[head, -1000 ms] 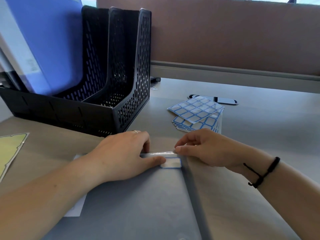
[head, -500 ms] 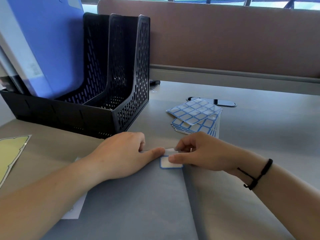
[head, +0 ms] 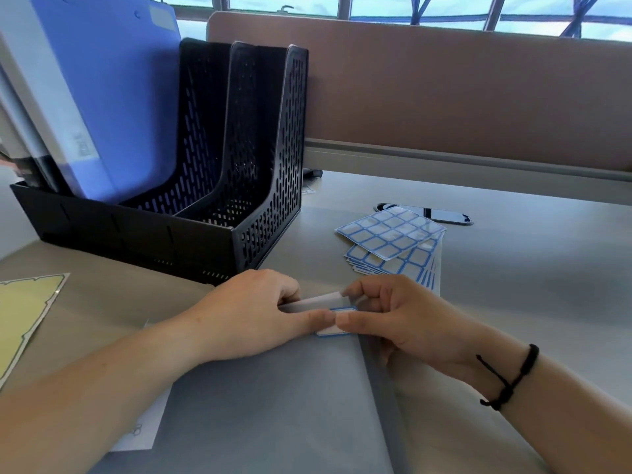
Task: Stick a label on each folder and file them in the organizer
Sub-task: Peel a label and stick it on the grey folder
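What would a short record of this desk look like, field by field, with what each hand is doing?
Folder being labelled: grey folder, flat on the desk
Label: blue-edged label at the folder's top corner
Left hand: lies on the folder, thumb on the label
Right hand: presses the label, fingers pinching a pale strip
Organizer: black mesh, blue folder in a left slot, two right slots hold nothing
Spare labels: label sheets stacked behind the hands
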The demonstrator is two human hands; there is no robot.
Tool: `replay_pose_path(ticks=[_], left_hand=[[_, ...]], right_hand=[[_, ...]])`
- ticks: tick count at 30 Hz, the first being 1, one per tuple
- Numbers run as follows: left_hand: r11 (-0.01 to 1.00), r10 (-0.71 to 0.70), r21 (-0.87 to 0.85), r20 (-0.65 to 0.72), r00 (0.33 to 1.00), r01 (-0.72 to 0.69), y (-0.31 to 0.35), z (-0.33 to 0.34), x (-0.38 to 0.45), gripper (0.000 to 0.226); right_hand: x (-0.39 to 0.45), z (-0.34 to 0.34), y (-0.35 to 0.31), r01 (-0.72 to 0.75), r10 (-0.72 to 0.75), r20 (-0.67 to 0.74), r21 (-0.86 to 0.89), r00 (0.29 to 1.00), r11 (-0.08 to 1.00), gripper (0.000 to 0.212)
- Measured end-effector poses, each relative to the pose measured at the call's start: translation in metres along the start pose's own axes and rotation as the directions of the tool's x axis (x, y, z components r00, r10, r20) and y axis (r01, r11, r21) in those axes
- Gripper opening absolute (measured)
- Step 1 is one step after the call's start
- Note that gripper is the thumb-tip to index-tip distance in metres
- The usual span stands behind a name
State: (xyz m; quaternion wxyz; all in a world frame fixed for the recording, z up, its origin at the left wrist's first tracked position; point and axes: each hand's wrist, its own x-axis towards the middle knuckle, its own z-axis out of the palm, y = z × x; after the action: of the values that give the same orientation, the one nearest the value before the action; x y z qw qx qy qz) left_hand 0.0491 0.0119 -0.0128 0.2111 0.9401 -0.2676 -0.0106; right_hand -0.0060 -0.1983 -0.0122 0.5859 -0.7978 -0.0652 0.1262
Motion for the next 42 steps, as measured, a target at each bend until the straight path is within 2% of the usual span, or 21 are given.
replay_pose_path(ticks=[6, 8, 13, 17, 22, 28, 37, 42], left_hand=[[0.991, -0.013, -0.134, 0.086, 0.996, 0.025, -0.001, -0.004, 0.001, 0.066], [0.988, -0.013, -0.154, 0.099, 0.995, 0.028, 0.000, -0.004, 0.000, 0.063], [0.990, -0.026, -0.134, 0.090, 0.996, 0.038, 0.001, 0.000, 0.000, 0.064], [0.989, -0.028, -0.145, 0.081, 0.996, 0.040, -0.001, 0.000, 0.001, 0.064], [0.991, -0.006, -0.131, 0.004, 1.000, 0.007, -0.003, 0.004, 0.002, 0.067], [0.993, -0.016, -0.118, -0.022, 1.000, 0.014, -0.005, 0.007, 0.005, 0.066], [0.997, -0.023, -0.080, -0.033, 0.999, 0.020, -0.005, 0.007, 0.004, 0.064], [0.996, -0.026, -0.091, -0.009, 1.000, 0.025, -0.003, 0.005, 0.002, 0.064]], right_hand=[[0.002, 0.000, -0.001, -0.021, 0.021, -0.003, -0.041, 1.000, 0.999, 0.001], [0.004, 0.000, -0.001, -0.035, 0.033, -0.025, -0.053, 0.999, 0.998, 0.007], [0.007, 0.001, 0.002, -0.035, 0.027, -0.056, -0.146, 0.998, 0.989, 0.009], [0.007, 0.002, 0.002, -0.041, 0.031, -0.068, -0.141, 0.997, 0.989, 0.011], [0.005, 0.002, -0.001, -0.026, 0.017, -0.059, -0.156, 0.998, 0.987, 0.013], [0.001, -0.001, -0.003, -0.012, 0.014, 0.013, -0.151, 1.000, 0.988, 0.005], [0.001, -0.002, -0.002, -0.014, 0.019, 0.024, -0.201, 1.000, 0.979, 0.020], [0.001, -0.003, -0.002, -0.011, 0.018, 0.050, -0.144, 0.999, 0.990, 0.016]])
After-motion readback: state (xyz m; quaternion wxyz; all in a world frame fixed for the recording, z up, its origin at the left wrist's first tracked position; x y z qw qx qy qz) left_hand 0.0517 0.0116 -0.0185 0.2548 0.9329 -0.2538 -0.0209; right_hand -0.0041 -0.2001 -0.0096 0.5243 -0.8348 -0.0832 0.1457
